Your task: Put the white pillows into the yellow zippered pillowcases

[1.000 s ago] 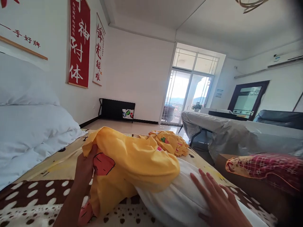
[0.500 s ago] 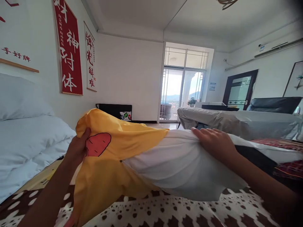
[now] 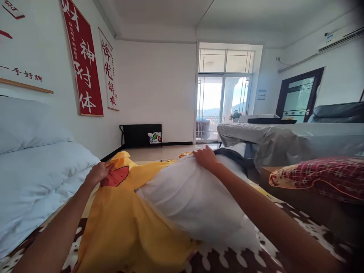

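My left hand (image 3: 98, 173) is closed on the upper left corner of a yellow cloth cover (image 3: 113, 223), beside its red printed patch (image 3: 116, 176). White cloth (image 3: 182, 185) spreads from the cover's slanting edge, draped and wrinkled; whether it is a lining or a separate piece, I cannot tell. My right hand (image 3: 206, 157) grips the far edge of this white cloth, fingers curled over it. Both fabrics hang down over a brown and cream patterned bedspread (image 3: 233, 261). Dark and white fabric (image 3: 231, 155) lies just beyond my right hand.
White pillows or bedding (image 3: 42, 167) are piled at the left. A red patterned cushion (image 3: 318, 176) lies at the right. Behind it stands a table under a plastic sheet (image 3: 273, 140). A black folded item (image 3: 136, 135) leans by the far wall, left of a glass door (image 3: 224, 106).
My right hand has moved left, with the white cloth's far edge in it. The yellow cover has sunk lower and flatter. My view has shifted, showing more of the red cushion.
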A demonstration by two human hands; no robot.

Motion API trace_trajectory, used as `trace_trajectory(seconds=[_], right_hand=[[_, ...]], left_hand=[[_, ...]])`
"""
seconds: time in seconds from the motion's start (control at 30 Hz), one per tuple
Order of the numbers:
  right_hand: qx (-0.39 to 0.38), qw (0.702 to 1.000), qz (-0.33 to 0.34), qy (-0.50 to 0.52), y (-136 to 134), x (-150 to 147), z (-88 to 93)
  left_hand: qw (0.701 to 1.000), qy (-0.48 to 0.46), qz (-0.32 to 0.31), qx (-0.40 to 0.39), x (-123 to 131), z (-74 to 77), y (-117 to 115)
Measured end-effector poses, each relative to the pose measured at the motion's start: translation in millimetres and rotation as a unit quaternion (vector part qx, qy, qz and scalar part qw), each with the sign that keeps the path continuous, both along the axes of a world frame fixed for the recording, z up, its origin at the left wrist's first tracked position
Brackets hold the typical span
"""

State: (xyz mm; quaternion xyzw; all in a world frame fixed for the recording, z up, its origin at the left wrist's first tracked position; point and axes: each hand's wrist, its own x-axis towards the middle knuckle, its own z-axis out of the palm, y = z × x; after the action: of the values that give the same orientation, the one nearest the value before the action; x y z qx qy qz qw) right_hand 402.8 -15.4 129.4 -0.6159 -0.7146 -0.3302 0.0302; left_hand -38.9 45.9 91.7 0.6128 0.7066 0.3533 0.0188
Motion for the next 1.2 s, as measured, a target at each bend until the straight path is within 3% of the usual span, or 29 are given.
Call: trace_trajectory(seconds=[0.1, 0.17, 0.3, 0.4, 0.47, 0.5, 0.53, 0.6, 0.63, 0.73, 0.87, 0.97, 1.03, 1.2], right_hand=[[-0.023, 0.999, 0.036, 0.016, 14, -14, -45.3], [-0.03, 0.997, 0.062, 0.021, 13, -17, -61.6], [-0.018, 0.985, 0.162, 0.053, -16, -14, -79.0], [-0.087, 0.949, 0.296, 0.067, -47, -14, -109.8], [-0.162, 0.926, 0.339, 0.045, -58, -18, -140.9], [-0.184, 0.922, 0.338, 0.032, -59, -21, -156.6], [-0.194, 0.924, 0.328, 0.02, -58, -23, -170.9], [-0.185, 0.935, 0.303, 0.006, -51, -29, -192.4], [-0.171, 0.94, 0.295, 0.003, -47, -31, -199.7], [-0.104, 0.954, 0.281, 0.001, -45, -30, -215.6], [0.018, 0.966, 0.258, -0.019, -55, -21, -240.1], [0.04, 0.963, 0.265, -0.035, -53, -16, -248.3], [0.022, 0.959, 0.279, -0.054, -44, -15, -242.2], [-0.089, 0.944, 0.309, -0.077, -21, -25, -195.0]], left_hand=[[0.998, 0.033, 0.037, -0.043, -8, -27.3, 10], [0.996, 0.048, 0.057, -0.057, -12, -40.1, 15], [0.993, 0.069, 0.088, -0.032, -8, -51.6, 22], [0.988, 0.095, 0.107, 0.058, 25, -59.8, 16], [0.976, 0.145, 0.028, 0.161, 63, -71.7, 1], [0.959, 0.185, -0.065, 0.204, 84, -79.9, -11], [0.934, 0.228, -0.178, 0.207, 106, -89.1, -24], [0.852, 0.306, -0.396, 0.152, 145, -108.6, -52], [0.823, 0.325, -0.447, 0.133, 160, -117.5, -65], [0.823, 0.329, -0.454, 0.095, 180, -136.2, -89], [0.839, 0.316, -0.44, 0.047, 175, -141.9, -91], [0.837, 0.33, -0.436, 0.02, 179, -141.1, -89], [0.838, 0.347, -0.42, 0.016, 187, -142.2, -91], [0.841, 0.306, -0.446, 0.02, 198, -150.7, -93]])
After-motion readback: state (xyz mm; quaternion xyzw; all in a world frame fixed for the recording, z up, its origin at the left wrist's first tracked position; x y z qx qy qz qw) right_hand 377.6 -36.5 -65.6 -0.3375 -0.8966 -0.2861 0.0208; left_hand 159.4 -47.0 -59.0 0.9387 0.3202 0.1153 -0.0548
